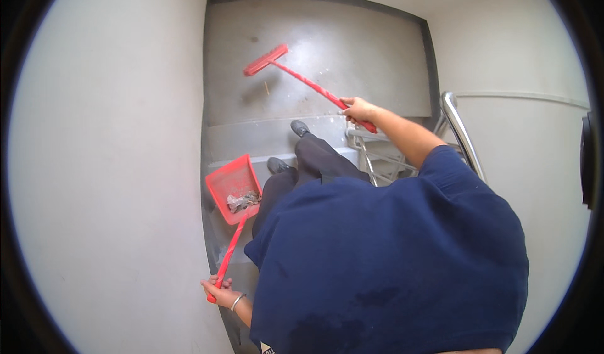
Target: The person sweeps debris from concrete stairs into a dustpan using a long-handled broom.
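My right hand [359,110] grips the red handle of a broom [266,60] near its end. The broom's red head is over the grey landing [377,47] at the top and looks slightly blurred; a dark shadow lies below it. At the lower left, my left hand [222,291], with a bangle on the wrist, holds the handle of a red long-handled dustpan [231,177]. Crumpled greyish litter [243,201] and dust lie in the pan, towards its handle side. A thin yellowish strip [266,88] and small white specks are on the landing.
My grey shoes [299,128] are on the stairs below the landing, beside a step edge [306,153]. A metal handrail [460,127] with bars runs on the right. Pale walls [118,141] rise at both sides, with a dark skirting band [432,66] around the landing.
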Action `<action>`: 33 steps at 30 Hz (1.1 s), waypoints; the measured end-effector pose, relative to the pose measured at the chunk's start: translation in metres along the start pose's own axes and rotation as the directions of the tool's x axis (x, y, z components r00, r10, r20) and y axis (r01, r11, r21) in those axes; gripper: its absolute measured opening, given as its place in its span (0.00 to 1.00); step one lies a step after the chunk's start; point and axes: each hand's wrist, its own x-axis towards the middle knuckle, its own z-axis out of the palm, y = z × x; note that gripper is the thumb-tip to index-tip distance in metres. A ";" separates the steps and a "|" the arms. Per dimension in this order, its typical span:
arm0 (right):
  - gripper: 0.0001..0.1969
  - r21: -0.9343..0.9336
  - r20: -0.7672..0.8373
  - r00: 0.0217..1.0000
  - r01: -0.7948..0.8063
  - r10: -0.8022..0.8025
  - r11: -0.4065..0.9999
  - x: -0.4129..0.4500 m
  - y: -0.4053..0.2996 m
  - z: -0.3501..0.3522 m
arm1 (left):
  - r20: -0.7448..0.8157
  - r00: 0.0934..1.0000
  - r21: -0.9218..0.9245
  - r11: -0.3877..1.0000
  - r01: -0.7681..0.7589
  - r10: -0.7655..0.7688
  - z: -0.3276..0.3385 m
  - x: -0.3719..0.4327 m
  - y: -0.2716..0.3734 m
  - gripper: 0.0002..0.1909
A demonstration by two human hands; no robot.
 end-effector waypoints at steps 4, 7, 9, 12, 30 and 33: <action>0.23 -0.007 0.088 0.989 0.124 -0.123 0.992 0.048 -0.022 0.073 | 0.005 1.000 0.014 1.000 -0.013 0.013 0.014 0.015 -0.027 0.17; 0.22 -0.268 0.148 0.978 0.185 -0.149 0.945 0.103 -0.051 0.131 | -0.051 0.999 0.005 1.000 -0.007 0.008 0.043 0.014 -0.036 0.17; 0.23 -0.443 0.153 0.963 0.269 -0.224 0.855 0.151 -0.055 0.161 | -0.080 0.996 -0.021 0.999 0.024 -0.025 0.066 0.020 -0.046 0.17; 0.28 -0.438 0.224 0.966 0.218 -0.129 0.872 0.185 -0.067 0.198 | -0.116 0.993 -0.081 0.997 -0.002 -0.007 0.106 0.017 -0.071 0.17; 0.29 -0.736 0.462 0.874 0.472 -0.151 0.485 0.182 -0.049 0.083 | -0.265 0.960 -0.150 0.987 0.053 -0.092 0.067 0.041 -0.172 0.16; 0.30 -0.724 0.437 0.895 0.408 -0.089 0.556 0.211 -0.043 0.110 | -0.274 0.959 -0.124 0.992 0.033 -0.066 0.086 0.045 -0.155 0.16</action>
